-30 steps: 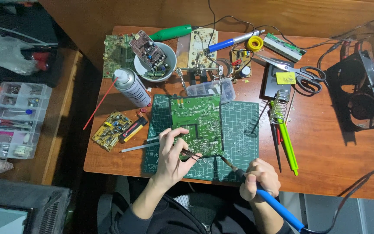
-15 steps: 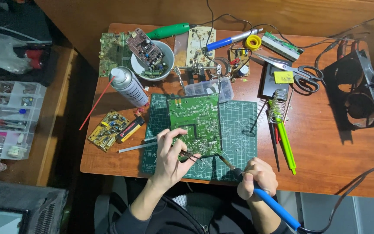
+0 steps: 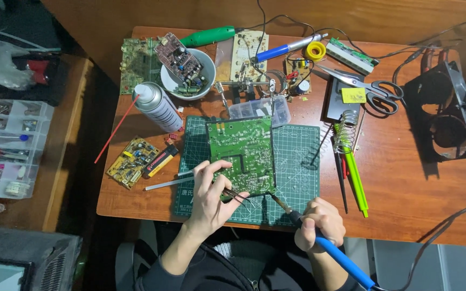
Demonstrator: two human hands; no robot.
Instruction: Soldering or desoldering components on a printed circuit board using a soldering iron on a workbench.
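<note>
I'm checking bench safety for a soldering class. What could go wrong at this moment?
The soldering iron in the right hand has its tip close to the left hand at the green circuit board: a slip could burn fingers. Its cord trails off the table edge and might snag. The spray can stands near the work.

Bare tabletop [image 3: 405,183] right of green pens [image 3: 354,172] — clutter beyond circuit board [image 3: 242,155]

Circuit boards — six in view: one green board [image 3: 242,155] on the cutting mat [image 3: 297,161], one yellow [image 3: 132,161], one in the white bowl [image 3: 178,55], three along the far edge. Soldering irons — two, blue-handled [image 3: 336,256] [image 3: 282,49]. Scissors [image 3: 376,89]: one pair. Spray can [image 3: 156,106]: one. Hands: two [image 3: 211,196] [image 3: 319,222].
</note>
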